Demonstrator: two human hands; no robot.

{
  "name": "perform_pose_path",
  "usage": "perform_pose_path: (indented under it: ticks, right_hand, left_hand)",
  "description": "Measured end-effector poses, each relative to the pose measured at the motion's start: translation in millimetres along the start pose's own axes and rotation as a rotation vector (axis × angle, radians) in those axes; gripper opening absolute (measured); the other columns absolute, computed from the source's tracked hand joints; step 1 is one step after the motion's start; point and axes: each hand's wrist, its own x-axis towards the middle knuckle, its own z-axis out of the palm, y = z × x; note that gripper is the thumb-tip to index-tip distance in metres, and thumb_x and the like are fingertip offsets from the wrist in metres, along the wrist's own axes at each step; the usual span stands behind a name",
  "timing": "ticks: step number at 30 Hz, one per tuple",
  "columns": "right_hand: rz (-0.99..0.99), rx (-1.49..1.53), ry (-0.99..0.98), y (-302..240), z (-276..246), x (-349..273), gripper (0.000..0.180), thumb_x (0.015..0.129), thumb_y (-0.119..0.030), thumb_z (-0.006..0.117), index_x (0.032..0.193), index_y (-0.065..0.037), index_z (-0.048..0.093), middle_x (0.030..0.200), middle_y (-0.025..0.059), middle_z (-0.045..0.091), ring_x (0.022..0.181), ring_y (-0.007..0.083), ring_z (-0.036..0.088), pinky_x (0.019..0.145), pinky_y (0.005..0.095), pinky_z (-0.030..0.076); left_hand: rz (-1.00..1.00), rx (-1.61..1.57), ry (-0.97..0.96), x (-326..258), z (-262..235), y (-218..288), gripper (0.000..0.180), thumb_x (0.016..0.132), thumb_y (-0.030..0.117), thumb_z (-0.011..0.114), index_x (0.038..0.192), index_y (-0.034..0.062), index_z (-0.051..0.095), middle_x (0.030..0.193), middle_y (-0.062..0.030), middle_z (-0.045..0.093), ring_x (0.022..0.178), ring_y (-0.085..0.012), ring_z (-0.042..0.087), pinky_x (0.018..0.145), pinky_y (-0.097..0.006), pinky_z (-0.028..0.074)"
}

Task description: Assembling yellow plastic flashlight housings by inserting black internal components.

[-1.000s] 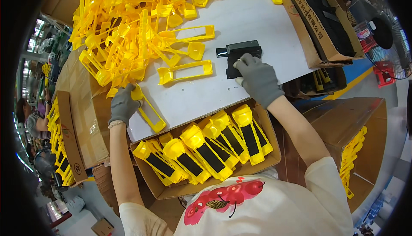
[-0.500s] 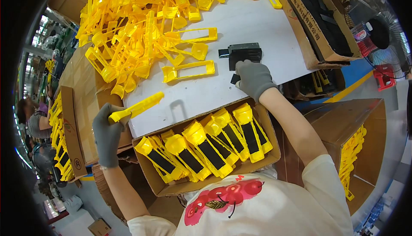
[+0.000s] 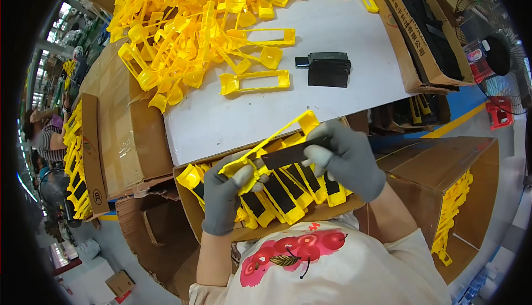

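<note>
In grey gloves, both of my hands work above a cardboard box (image 3: 191, 213) on my near side of the table. My left hand (image 3: 221, 197) grips one end of a yellow plastic frame (image 3: 308, 121), which tilts up to the right. My right hand (image 3: 354, 161) is closed on a thin black rectangular panel (image 3: 285, 155), whose left end meets the frame near my left fingers. Whether it sits inside the frame I cannot tell. Below, the box holds several yellow frames with black panels (image 3: 280, 197), partly hidden by my hands.
A large heap of empty yellow frames (image 3: 177, 44) covers the far left of the white table (image 3: 221, 127). A small stack of black panels (image 3: 330, 72) lies farther right. An open carton of black pieces (image 3: 426, 28) borders the right edge. More cartons and a fan (image 3: 493, 50) stand around.
My right hand has left the black stack with a panel and come back over the box. My left hand has brought the yellow frame rightward to meet it.
</note>
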Motion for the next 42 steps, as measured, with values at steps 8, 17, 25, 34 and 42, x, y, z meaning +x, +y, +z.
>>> perform_pose_path:
  ticks: [8, 17, 25, 34, 42]
  right_hand:
    - [-0.301, -0.412, 0.094, 10.9, 8.7, -6.5, 0.02, 0.087, -0.02, 0.068, 0.097, -0.005, 0.06, 0.081, 0.0137, 0.068, 0.069, 0.0288, 0.067, 0.06, 0.0338, 0.052]
    - [-0.355, -0.827, 0.057, -0.1, 9.9, -10.1, 0.019, 0.085, -0.02, 0.07, 0.092, -0.004, 0.06, 0.073, 0.0173, 0.064, 0.062, 0.0318, 0.065, 0.055, 0.0333, 0.051]
    - [-0.443, -0.787, 0.166, 35.5, 10.6, -0.7, 0.034, 0.086, -0.043, 0.066, 0.098, -0.013, 0.055, 0.06, 0.0076, 0.058, 0.054, 0.0271, 0.062, 0.049, 0.0371, 0.048]
    - [-0.156, -0.379, -0.201, 52.6, -10.3, -16.5, 0.036, 0.076, -0.033, 0.077, 0.104, -0.013, 0.066, 0.084, 0.0081, 0.068, 0.072, 0.0262, 0.066, 0.064, 0.035, 0.051]
    - [-0.148, -0.461, -0.145, 83.5, 20.5, -53.2, 0.018, 0.077, -0.016, 0.077, 0.09, -0.007, 0.069, 0.077, 0.0099, 0.068, 0.063, 0.0246, 0.066, 0.058, 0.0292, 0.05]
  left_hand:
    - [-0.048, -0.006, -0.02, -7.2, 12.2, 3.2, 0.028, 0.084, -0.003, 0.058, 0.111, -0.0077, 0.061, 0.098, -0.0175, 0.066, 0.082, -0.0271, 0.069, 0.073, -0.036, 0.06]
    - [-0.036, 0.133, 0.073, -12.2, 22.3, -2.8, 0.027, 0.082, -0.007, 0.055, 0.109, -0.0077, 0.062, 0.098, -0.0183, 0.065, 0.082, -0.0269, 0.068, 0.071, -0.035, 0.06]
    - [-0.01, 0.241, 0.084, -11.1, 38.4, 5.1, 0.023, 0.082, -0.001, 0.062, 0.104, -0.0081, 0.062, 0.087, -0.0135, 0.065, 0.065, -0.0207, 0.067, 0.056, -0.025, 0.054]
    - [-0.044, 0.289, -0.14, -26.4, 7.3, -4.2, 0.021, 0.083, -0.003, 0.067, 0.104, -0.007, 0.067, 0.083, -0.01, 0.069, 0.069, -0.0138, 0.068, 0.057, -0.022, 0.053]
    - [-0.186, 0.391, -0.007, -60.9, -2.1, -19.3, 0.018, 0.083, -0.001, 0.069, 0.101, -0.0032, 0.068, 0.079, -0.0069, 0.069, 0.065, -0.0095, 0.065, 0.057, -0.02, 0.052]
